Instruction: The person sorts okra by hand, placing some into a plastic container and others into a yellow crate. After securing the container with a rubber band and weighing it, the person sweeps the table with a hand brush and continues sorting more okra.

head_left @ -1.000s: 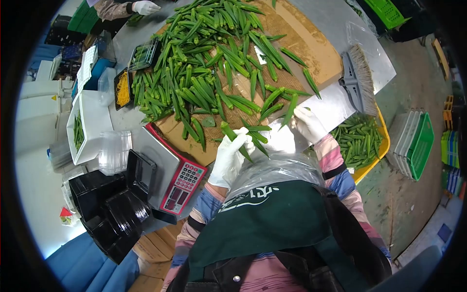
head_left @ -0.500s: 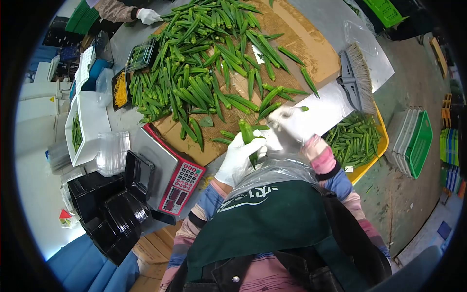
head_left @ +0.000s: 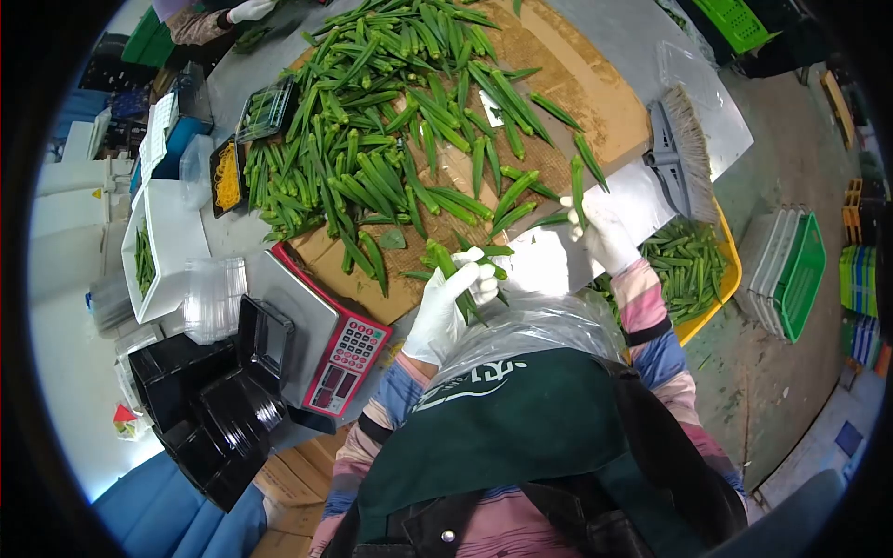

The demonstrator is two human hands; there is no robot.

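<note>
My left hand (head_left: 454, 302), in a white glove, is closed around several okra pods (head_left: 443, 259) just in front of the apron. Further right, my right hand (head_left: 600, 232), also gloved, pinches one upright okra pod (head_left: 578, 189) over the metal table's bright surface. Beyond both hands a large heap of okra (head_left: 372, 139) lies on a brown cardboard sheet (head_left: 595, 84). Loose pods lie between my hands at the cardboard's near edge.
A red-edged scale (head_left: 349, 358) and black trays (head_left: 219, 409) stand at the left. At the right are a grey brush (head_left: 684, 153) and a yellow crate (head_left: 733, 270) holding okra. A co-worker's gloved hand (head_left: 251, 10) is at the upper left.
My right hand has moved right and forward and now holds an okra pod. My left hand holds more pods than before. The co-worker's hand has moved away to the upper left.
</note>
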